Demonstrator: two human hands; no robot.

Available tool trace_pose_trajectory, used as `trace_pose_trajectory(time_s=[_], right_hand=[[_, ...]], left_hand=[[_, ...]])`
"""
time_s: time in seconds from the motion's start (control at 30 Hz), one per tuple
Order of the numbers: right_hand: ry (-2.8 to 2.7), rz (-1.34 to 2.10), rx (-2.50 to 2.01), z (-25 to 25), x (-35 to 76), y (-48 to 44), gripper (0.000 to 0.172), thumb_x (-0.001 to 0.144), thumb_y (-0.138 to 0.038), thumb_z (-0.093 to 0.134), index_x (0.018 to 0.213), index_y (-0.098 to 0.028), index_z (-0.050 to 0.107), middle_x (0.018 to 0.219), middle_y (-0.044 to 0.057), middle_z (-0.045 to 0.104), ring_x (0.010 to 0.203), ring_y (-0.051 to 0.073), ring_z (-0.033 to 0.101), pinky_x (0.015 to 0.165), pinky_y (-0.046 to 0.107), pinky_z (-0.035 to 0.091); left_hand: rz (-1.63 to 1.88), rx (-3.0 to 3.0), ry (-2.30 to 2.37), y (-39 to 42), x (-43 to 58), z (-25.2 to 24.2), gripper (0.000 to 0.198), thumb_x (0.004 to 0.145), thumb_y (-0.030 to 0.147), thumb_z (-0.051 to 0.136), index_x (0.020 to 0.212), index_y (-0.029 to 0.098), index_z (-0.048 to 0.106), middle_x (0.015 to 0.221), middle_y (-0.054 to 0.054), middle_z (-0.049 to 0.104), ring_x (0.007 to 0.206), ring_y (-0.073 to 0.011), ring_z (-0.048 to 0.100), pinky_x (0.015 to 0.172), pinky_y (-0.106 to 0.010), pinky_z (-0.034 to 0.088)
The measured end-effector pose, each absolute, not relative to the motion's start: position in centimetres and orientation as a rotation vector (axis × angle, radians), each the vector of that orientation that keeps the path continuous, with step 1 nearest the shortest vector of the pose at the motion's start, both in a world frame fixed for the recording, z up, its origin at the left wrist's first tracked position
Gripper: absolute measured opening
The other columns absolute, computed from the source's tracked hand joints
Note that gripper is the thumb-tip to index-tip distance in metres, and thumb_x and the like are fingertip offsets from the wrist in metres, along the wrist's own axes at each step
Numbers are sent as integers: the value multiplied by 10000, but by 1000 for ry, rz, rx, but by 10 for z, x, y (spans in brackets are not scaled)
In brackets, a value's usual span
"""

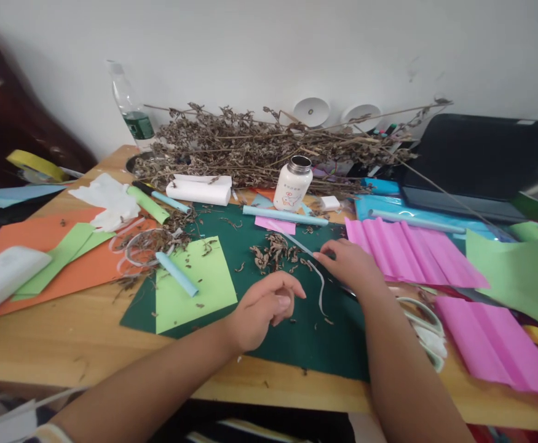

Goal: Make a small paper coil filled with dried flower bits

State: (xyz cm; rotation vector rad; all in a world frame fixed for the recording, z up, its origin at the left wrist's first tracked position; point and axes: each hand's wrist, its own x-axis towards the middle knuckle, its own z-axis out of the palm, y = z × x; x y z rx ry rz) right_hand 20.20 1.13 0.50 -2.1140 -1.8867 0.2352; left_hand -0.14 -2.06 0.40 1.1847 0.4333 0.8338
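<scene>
My right hand (349, 263) pinches a thin pale strip (320, 289) over the green cutting mat (269, 344). One end of the strip curls down onto the mat, and the other runs up toward a light blue paper tube (284, 215). My left hand (271, 303) hovers at the mat's middle with its index finger stretched out and the other fingers curled; nothing shows in it. Just beyond lies a small heap of dry brown leaves (273, 253). A light green sheet (213, 283) with a short blue tube (176, 274) on it is left of my left hand.
Dried branches (232, 141) spread along the wall behind a white bottle (293, 183). Scissors (428, 332) and pink crepe paper (416, 252) lie at the right, near a dark laptop (485, 160). Orange paper (24, 240) and a white tissue (107, 200) are at the left.
</scene>
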Motion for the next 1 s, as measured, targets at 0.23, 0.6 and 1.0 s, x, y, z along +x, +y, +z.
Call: trace_pose_trajectory(time_s=[0.23, 0.6, 1.0], right_hand=[[-1775, 281, -2022, 1, 199, 16, 81, 671, -203, 483, 608, -176, 526, 684, 61, 555, 674, 200, 494, 569, 310, 316], [-993, 828, -814, 73, 150, -17, 164, 793, -250, 381, 941, -320, 402, 525, -77, 331, 370, 53, 311, 375, 180, 259], [-1008, 1391, -493, 85, 102, -43, 87, 638, -183, 495, 585, -183, 427, 569, -38, 369, 472, 75, 348, 461, 251, 265]], left_hand=[[722, 1469, 539, -22, -2, 6, 226, 705, 229, 336, 554, 125, 468, 540, -13, 444, 538, -114, 404, 536, -236, 304], [894, 1404, 384, -20, -2, -11, 413, 761, 455, 327, 475, 157, 310, 440, 28, 288, 418, -77, 257, 410, -225, 191], [913, 1269, 467, -22, 3, -21, 484, 788, 475, 185, 476, 148, 360, 418, 31, 286, 390, -73, 266, 410, -227, 214]])
